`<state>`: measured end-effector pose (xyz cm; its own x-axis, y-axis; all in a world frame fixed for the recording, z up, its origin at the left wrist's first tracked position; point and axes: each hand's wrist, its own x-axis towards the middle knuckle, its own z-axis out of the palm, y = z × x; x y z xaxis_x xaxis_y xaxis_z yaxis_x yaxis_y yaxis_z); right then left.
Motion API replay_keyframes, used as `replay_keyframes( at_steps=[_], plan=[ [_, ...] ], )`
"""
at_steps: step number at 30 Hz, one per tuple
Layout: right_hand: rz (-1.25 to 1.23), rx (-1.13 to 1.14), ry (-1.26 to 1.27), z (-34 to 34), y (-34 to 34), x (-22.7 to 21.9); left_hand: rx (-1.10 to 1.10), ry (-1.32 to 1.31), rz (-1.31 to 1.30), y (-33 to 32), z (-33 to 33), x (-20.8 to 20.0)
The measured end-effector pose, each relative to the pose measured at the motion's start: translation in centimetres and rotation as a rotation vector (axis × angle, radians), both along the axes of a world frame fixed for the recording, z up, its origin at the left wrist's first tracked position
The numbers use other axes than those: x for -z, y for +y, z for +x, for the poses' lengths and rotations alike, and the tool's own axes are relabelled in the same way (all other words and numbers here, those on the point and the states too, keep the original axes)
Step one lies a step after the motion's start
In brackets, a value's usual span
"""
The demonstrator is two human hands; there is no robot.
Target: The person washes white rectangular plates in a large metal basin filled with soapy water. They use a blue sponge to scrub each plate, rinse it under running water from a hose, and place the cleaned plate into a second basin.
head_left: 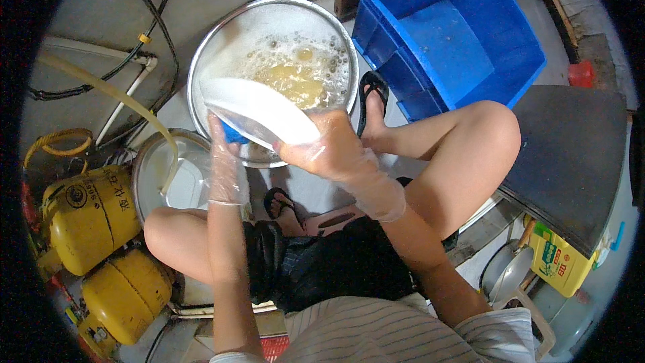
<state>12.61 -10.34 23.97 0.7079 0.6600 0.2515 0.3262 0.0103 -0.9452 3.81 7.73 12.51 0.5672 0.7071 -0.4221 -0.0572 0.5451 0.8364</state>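
White dish: the white dish (259,104) is held tilted over the near part of the big metal basin (222,47), from where I stand clear of the suds below it.
Right hand: the right hand (329,144), in a clear plastic glove, grips the dish at its end toward the basin's near right rim; those fingers are clenched on it.
Left hand: the left hand (225,158), gloved likewise, is at the basin's near left rim, its fingers grasping a blue pad (235,135) against the dish's near side; the fingertips are hidden from me.
Suds: foam and yellowish water (295,77) fill the bottom of the basin, bubbles gathering toward its right wall.
Second basin: a smaller metal basin (136,181) sits near the big basin, on its near left side, with white dishware (185,185) inside and a pale hose (117,87) running down into it.
Crate: a blue plastic crate (447,47) stands just right of the big basin.
Sandal: a black sandal (373,94) on the person's foot is between the big basin and the crate.
Cylinders: two yellow gas cylinders (91,218) lie well left of the big basin, on its near side.
Yellow jug: a yellow plastic container (557,255) is far off to the big basin's near right.
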Motion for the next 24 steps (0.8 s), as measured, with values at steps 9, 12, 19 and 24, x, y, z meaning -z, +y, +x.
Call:
replay_keyframes(
  at_steps=[9,12,19,24],
  plan=[
    [0.178,0.147,-0.186,-5.1,3.3,7.5,0.239,-0.118,-0.279,-3.7,-0.3,6.2],
    [0.134,0.092,-0.209,-5.7,3.3,9.0,0.244,-0.035,-0.330,-4.6,-1.2,6.7],
    [0.098,0.023,-0.273,-7.6,2.4,8.6,0.126,0.023,-0.302,-2.4,-2.3,5.7],
    [0.045,-0.158,-0.472,-7.9,0.8,5.8,0.082,-0.002,-0.214,0.6,-1.2,2.8]
  ],
)
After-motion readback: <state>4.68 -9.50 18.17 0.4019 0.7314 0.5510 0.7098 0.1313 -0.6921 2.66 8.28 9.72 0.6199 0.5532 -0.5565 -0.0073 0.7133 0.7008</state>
